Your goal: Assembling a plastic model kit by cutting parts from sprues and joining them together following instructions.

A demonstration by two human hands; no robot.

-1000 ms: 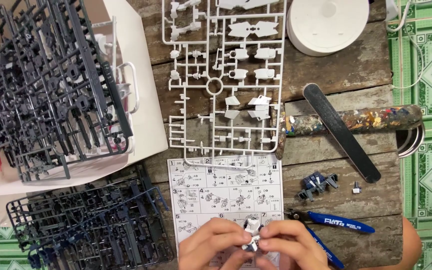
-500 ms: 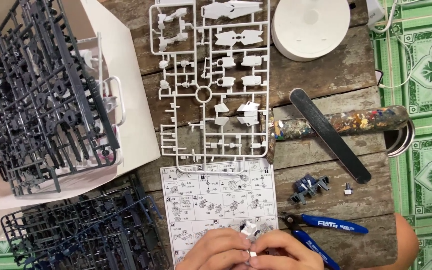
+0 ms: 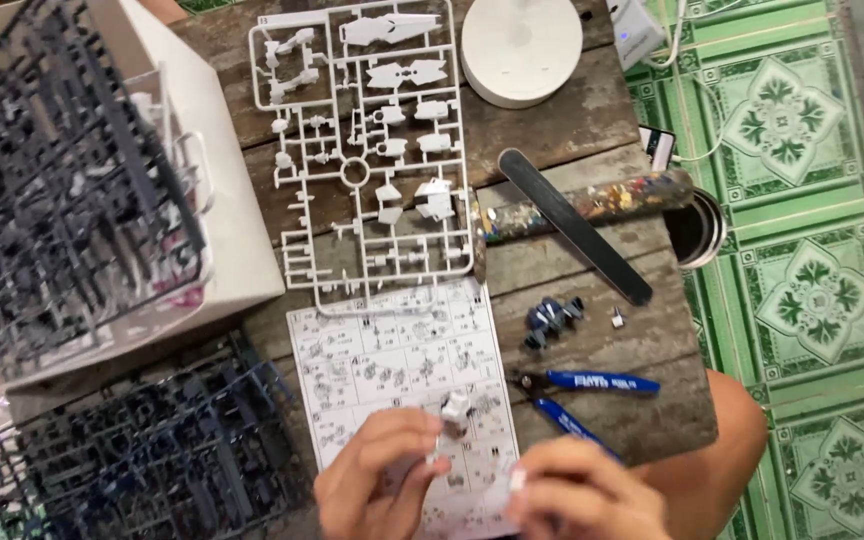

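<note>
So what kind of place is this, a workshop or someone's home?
Probably a home hobby corner for building plastic model kits: a white plastic parts frame and a printed instruction sheet lie on a worn wooden table, over green patterned floor tiles.

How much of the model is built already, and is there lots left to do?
Done: one small dark assembled piece sits on the wooden table, and the white parts frame has gaps where parts are gone. In hand: the left hand holds a small white part over the instruction sheet; the right hand holds another. Left: plenty, judging by the full dark parts frames.
</note>
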